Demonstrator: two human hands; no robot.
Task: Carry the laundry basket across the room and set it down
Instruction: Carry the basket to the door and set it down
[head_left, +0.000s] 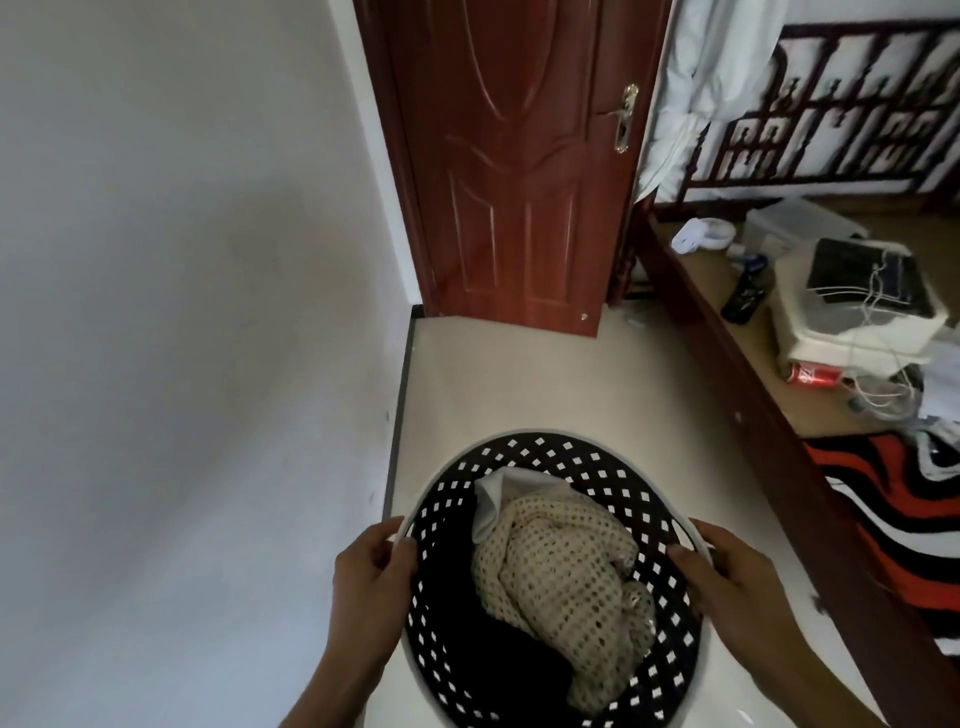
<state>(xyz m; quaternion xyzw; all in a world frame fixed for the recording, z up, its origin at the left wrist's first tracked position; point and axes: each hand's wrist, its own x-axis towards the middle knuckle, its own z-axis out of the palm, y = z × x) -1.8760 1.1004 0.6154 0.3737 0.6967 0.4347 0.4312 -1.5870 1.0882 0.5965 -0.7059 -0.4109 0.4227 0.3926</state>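
Laundry basket (550, 457) sits bottom center of the frame, opening up toward the camera, its oval rim stretched top to bottom. Left hand (371, 577) and right hand (727, 577) each wrap the rim on opposite sides. Inside there's a cream knit (566, 587) on dark clothes, brown door (519, 182) up top.

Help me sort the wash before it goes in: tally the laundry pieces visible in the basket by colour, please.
Inside the laundry basket, gripped at the rim by the left hand and the right hand:
Beige: 1, the open-knit piece
White: 1, the folded cloth
Black: 1 dark mass; separate garments cannot be told apart
Total: 3 visible pieces
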